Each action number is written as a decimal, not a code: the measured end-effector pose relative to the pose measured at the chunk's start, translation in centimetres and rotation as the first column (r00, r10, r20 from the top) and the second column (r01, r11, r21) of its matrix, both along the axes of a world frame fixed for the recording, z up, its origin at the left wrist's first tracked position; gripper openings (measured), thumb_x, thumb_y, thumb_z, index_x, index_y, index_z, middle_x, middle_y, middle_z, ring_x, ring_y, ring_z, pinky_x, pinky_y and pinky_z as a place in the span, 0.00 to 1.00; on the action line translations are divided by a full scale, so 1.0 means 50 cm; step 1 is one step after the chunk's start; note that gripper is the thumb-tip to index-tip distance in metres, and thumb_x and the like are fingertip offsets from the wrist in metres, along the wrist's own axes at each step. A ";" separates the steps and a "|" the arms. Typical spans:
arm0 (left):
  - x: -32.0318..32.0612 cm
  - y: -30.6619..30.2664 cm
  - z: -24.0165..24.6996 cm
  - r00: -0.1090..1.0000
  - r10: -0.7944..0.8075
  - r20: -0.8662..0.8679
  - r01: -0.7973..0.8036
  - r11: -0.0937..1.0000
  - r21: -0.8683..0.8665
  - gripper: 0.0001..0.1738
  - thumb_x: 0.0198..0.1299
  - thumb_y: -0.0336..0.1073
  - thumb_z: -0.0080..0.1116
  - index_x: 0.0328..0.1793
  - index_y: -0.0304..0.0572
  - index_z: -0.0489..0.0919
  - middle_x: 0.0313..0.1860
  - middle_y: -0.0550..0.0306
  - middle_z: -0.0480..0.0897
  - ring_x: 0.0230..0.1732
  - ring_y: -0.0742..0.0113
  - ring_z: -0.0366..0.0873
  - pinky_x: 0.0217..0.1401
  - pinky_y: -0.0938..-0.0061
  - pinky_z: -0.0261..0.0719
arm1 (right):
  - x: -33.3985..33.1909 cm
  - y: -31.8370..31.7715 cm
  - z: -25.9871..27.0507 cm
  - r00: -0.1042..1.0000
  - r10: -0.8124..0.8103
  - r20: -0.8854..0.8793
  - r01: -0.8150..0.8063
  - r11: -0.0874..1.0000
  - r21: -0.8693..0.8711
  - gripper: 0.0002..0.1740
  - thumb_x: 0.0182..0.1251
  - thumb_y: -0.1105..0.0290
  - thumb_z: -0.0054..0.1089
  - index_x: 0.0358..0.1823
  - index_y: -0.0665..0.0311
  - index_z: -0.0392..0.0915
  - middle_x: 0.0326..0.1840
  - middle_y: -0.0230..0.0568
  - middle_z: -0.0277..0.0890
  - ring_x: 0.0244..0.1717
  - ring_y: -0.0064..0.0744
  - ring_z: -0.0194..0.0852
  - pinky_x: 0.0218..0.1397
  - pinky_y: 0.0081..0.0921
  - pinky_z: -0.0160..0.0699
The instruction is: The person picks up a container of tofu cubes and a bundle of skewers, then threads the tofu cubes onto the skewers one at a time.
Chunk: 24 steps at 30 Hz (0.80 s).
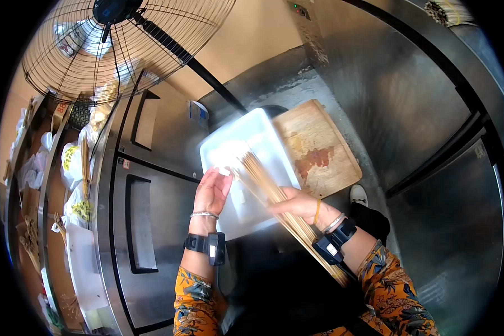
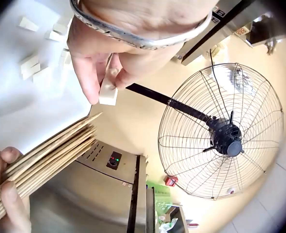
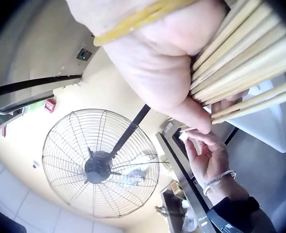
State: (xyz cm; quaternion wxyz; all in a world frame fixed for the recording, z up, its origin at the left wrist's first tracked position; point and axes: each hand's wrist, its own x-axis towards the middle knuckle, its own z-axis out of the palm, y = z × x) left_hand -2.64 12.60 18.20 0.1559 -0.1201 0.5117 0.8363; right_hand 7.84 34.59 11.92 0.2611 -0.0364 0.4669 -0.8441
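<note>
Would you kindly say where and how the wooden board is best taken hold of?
Probably grip the wooden board by its long outer edge, from the side away from the white tub: the tub crowds its inner edge, and a reddish stain marks its flat face.

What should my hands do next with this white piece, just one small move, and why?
Probably ease the white piece onto the nearest stick tip: the left hand pinches it close to the bundle of sticks, which the right hand grips with pointed ends nearest it.
</note>
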 end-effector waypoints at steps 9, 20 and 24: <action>-0.008 -0.008 0.004 0.994 -0.003 -0.112 -0.013 0.990 -0.140 0.11 0.66 0.30 0.51 0.52 0.38 0.73 0.45 0.49 0.81 0.48 0.61 0.80 0.48 0.71 0.85 | 0.007 -0.012 0.015 1.000 -0.004 0.021 0.005 0.999 -0.051 0.15 0.55 0.72 0.66 0.43 0.66 0.74 0.33 0.30 0.73 0.33 0.21 0.70 0.35 0.20 0.71; 0.000 -0.002 0.017 0.985 -0.049 -0.164 0.015 0.979 -0.203 0.15 0.64 0.30 0.53 0.57 0.39 0.74 0.45 0.46 0.81 0.43 0.60 0.83 0.41 0.75 0.87 | 0.006 -0.015 0.012 1.000 0.007 0.022 -0.006 0.998 -0.057 0.16 0.54 0.73 0.66 0.44 0.66 0.74 0.32 0.30 0.73 0.30 0.19 0.70 0.33 0.18 0.71; 0.005 0.005 0.024 0.976 -0.072 -0.205 0.012 0.959 -0.283 0.16 0.64 0.30 0.53 0.58 0.38 0.73 0.45 0.47 0.81 0.43 0.62 0.83 0.41 0.77 0.87 | 0.005 -0.016 0.011 1.000 0.002 0.028 -0.001 0.999 -0.040 0.16 0.54 0.73 0.66 0.44 0.66 0.74 0.33 0.30 0.73 0.31 0.19 0.70 0.33 0.18 0.71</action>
